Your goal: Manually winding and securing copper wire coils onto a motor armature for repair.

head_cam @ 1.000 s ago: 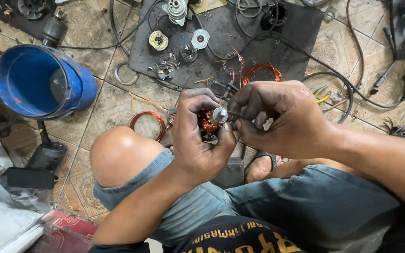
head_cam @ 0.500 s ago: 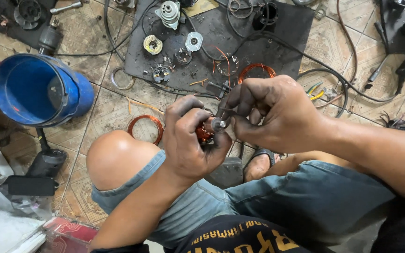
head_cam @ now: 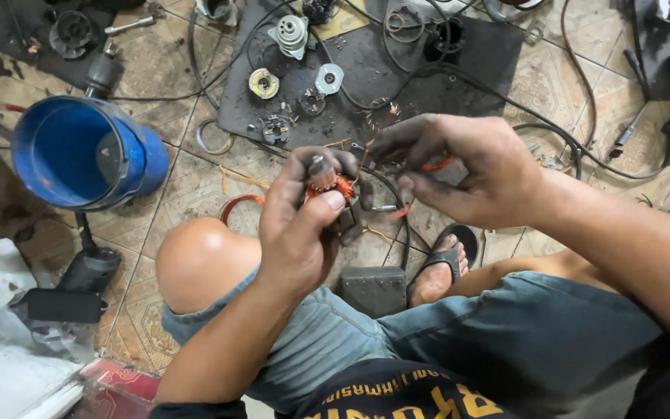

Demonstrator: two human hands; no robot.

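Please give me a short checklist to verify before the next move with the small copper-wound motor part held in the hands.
1. Left hand grips the wound motor part firmly: ok.
2. Right hand pinches the copper wire near the part: ok.
3. Wire is free of tangles: cannot tell, fingers hide it.
4. Work is held above the knee, apart from the floor parts: ok.
5. Black mat with loose motor pieces is within reach: ok.
6. Blue bucket stands apart from the hands: ok.

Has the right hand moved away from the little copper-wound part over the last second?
Yes. The right hand has drawn slightly to the right of the copper-wound part held in the left hand, judged against the dark mat behind.
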